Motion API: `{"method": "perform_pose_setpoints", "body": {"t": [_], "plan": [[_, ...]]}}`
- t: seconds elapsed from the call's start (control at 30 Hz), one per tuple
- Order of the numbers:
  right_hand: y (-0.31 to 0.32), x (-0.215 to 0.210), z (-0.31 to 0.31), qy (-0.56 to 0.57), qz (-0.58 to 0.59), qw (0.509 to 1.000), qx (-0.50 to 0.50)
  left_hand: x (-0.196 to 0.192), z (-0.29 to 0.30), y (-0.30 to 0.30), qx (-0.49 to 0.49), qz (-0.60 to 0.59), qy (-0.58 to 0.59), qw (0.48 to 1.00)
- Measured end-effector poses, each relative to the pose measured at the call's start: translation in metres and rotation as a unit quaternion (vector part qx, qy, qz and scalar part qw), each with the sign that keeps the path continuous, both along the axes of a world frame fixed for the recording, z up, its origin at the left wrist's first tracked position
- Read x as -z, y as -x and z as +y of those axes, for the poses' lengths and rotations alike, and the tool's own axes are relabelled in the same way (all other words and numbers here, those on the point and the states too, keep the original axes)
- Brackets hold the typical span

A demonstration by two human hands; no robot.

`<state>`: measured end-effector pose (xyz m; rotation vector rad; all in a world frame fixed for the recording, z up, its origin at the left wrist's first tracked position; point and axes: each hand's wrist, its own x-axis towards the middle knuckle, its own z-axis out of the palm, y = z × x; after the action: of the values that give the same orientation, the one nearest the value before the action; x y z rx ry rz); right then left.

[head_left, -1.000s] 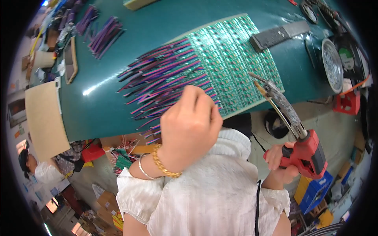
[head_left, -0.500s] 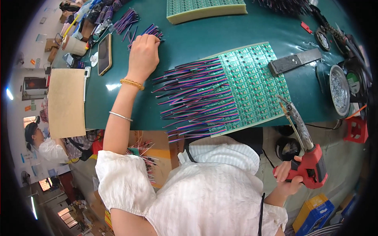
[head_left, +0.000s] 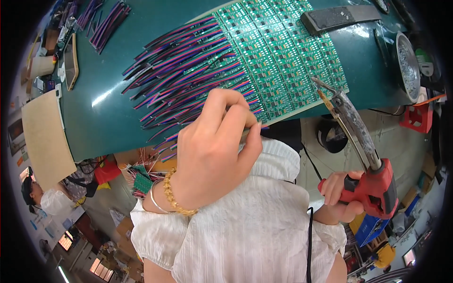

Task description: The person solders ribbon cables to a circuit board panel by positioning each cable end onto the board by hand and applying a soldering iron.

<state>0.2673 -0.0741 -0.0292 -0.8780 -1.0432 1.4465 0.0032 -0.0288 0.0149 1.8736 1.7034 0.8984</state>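
Fingers pinched together, my left hand (head_left: 217,141) is at the near left edge of a green circuit board panel (head_left: 288,52). A small dark end of a wire (head_left: 265,127) shows just past its fingertips; the rest is hidden by the hand. Rows of thin red, blue and black wires (head_left: 184,66) fan out leftward from the panel's left columns. My right hand (head_left: 342,193) grips the red handle of a soldering gun (head_left: 361,141) with a metal solder feed tube along its barrel. Its tip points up left, over the panel's lower right part.
A dark grey bar (head_left: 339,19) lies across the panel's far right corner. Right of it stands a round metal dish (head_left: 407,66). Loose wire bundles (head_left: 109,26), a phone (head_left: 71,61) and a tan board (head_left: 45,137) are at the left. Another person (head_left: 52,198) is at far left.
My left hand has come from the loose wire pile back toward me, to the panel's near edge. The view has shifted closer to the panel. The soldering gun stays in my right hand.
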Motion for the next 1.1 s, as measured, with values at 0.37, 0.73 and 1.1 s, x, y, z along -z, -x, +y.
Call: {"method": "perform_pose_setpoints", "body": {"t": [0.37,0.73,1.1], "plan": [[-0.05,0.024,-0.036,-0.049,-0.053,0.991,-0.111,0.006,0.003,-0.018,-0.048,0.054,0.029,0.997],[-0.056,0.009,-0.031,0.14,0.073,0.974,-0.165,0.003,-0.001,-0.009,-0.07,-0.021,0.041,0.997],[-0.033,0.01,-0.044,0.055,-0.021,0.997,-0.057,0.002,0.005,-0.016,-0.084,0.02,0.045,0.995]]}}
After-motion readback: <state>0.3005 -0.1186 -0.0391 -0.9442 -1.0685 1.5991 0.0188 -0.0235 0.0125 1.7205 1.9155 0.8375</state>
